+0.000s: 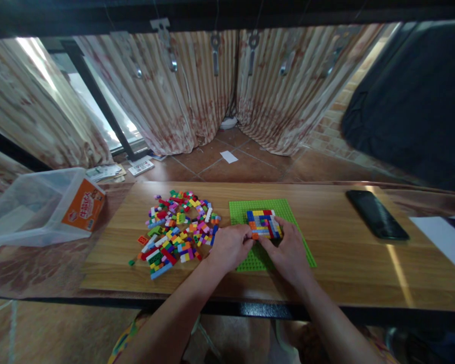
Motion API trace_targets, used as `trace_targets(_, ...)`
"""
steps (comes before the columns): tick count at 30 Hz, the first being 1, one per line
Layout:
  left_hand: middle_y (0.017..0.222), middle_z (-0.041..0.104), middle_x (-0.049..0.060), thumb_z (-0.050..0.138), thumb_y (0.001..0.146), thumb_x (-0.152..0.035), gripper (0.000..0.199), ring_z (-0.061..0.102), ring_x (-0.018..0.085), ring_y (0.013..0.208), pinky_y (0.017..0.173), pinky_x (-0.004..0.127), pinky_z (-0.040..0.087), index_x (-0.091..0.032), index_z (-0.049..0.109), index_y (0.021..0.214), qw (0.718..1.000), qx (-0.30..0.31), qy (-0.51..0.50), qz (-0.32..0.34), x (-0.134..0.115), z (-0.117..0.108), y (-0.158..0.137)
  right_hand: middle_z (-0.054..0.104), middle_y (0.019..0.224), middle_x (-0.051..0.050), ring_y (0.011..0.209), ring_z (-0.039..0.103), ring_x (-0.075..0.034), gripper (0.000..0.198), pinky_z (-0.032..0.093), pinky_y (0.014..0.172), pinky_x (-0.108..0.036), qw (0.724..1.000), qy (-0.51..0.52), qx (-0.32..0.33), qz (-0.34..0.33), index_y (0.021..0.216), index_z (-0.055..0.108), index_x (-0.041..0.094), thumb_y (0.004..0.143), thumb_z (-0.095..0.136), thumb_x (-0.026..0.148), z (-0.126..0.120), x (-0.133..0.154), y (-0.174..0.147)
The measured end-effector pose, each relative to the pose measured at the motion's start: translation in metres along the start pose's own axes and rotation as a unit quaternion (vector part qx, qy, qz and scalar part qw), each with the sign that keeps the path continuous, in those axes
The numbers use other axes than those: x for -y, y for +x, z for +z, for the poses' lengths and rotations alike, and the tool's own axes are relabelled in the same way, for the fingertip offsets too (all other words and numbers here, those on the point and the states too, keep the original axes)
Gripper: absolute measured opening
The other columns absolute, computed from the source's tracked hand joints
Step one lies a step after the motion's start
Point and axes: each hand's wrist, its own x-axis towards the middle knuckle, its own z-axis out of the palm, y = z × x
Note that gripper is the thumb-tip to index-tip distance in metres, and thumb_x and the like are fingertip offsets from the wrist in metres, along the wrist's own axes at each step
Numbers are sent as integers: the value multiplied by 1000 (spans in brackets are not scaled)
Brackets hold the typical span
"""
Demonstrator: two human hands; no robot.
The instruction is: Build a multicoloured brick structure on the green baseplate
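A block of stacked, many-coloured toy bricks point(265, 223) sits over a green studded baseplate point(246, 206). My left hand point(230, 246) is closed at the block's near left corner, its fingertips pinching an orange brick point(255, 235). My right hand point(290, 252) grips the near right part of the block, with the thumb along the front side and the fingers on the right side. Whether the block is fixed to the baseplate is hidden from this angle. Left of my left hand, a loose pile of mixed toy bricks point(174, 235) spreads across the wooden board.
The wooden board point(341, 273) lies on a table. A black phone point(377, 215) rests on its right side, and white paper point(442, 240) lies beyond. At the left a clear plastic bin point(41, 202) lies tipped over. Patterned curtains point(189, 101) hang behind.
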Motion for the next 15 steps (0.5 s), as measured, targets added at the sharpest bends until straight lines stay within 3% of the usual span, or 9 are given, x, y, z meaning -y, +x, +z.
trace_targets(15,80,70,2,56,85,-24,11,62,17,74,65,26,40,-21,61,76,1000,13,5,-6,-2,0,1,59,113,-15,105,54,-31,60,41,94,-49,999,-4,-16,44,123,54,18,72,64,48,6,2,3)
